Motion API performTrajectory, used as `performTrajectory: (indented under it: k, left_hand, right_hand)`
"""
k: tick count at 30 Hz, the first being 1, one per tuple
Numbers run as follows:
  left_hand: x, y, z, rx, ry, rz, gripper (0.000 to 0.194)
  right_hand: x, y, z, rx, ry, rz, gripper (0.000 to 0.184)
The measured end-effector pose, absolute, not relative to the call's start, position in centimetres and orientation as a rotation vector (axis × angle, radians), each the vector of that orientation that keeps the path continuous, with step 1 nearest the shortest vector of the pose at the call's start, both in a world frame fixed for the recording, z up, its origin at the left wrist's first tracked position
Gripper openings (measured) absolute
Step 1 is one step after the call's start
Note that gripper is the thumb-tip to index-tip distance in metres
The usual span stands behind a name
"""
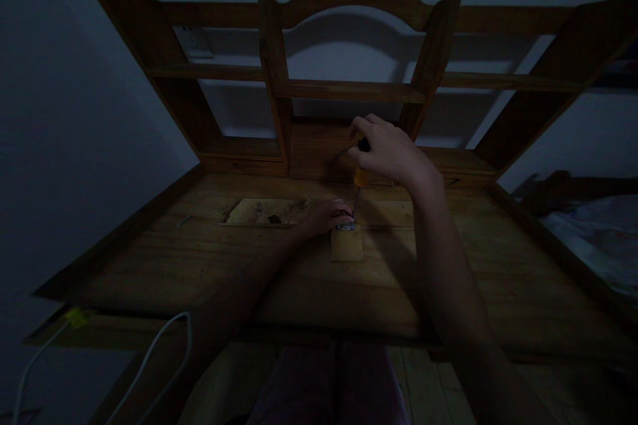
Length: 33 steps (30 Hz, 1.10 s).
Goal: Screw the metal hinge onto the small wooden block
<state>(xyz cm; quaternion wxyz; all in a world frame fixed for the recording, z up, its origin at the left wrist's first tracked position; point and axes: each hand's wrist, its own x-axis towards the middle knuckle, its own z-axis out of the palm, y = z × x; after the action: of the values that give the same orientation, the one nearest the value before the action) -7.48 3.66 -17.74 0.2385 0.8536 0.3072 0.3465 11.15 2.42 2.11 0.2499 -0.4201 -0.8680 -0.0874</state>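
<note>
Right fingers (pixel 359 125) closed round a screwdriver (pixel 361 177), tip down at a metal fitting

Screwdriver stands near upright over the middle of the tabletop (pixel 214 252), slightly tilted. Yellow handle below, black part showing within the grip; thin shank runs down to the metal fitting (pixel 345 227). That fitting: small, silvery, at the far edge of a squarish wooden block (pixel 347 246), pale and plain-faced. Left fingers (pixel 339 208) lie bent at the fitting's far side; cannot tell whether they pinch it or only press.

Just behind and left, a rough-edged board (pixel 254 211), pale, ragged at one end, with a dark hole. Farther left, a thin slim piece (pixel 183 220) lies apart.

At the back, a wooden hutch (pixel 349 88) with open compartments under an arched top rail; wall shows through, with an outlet (pixel 197 43) visible in the upper left one. Drawer front (pixel 249 167) at lower left, pushed in; contents hidden.

Near left, a white cable (pixel 187 339) and something yellow (pixel 76 317), too dim to identify. Whitish cloth (pixel 598 232) at right, cut off by the frame. Light poor; screwdriver's exact point of contact hard to make out, and the right palm's inside is hidden.
</note>
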Motion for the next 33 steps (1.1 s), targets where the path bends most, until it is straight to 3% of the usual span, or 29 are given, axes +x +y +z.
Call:
performTrajectory:
  k: [16, 25, 33]
  left_hand:
    - [-7.49, 3.70, -17.64, 2.318, 0.857, 0.944, 0.017]
    - [-7.64, 3.63, -17.69, 2.339, 0.830, 0.947, 0.019]
    - [-7.56, 3.51, -17.28, 2.319, 0.838, 0.918, 0.020]
  right_hand:
    - [10.80, 1.91, 2.15, -1.129, -2.357, -0.225, 0.030]
    - [10.82, 2.48, 1.85, -1.198, -2.322, -0.409, 0.028]
    - [10.70, 1.66, 2.28, -1.167, -2.349, -0.263, 0.029]
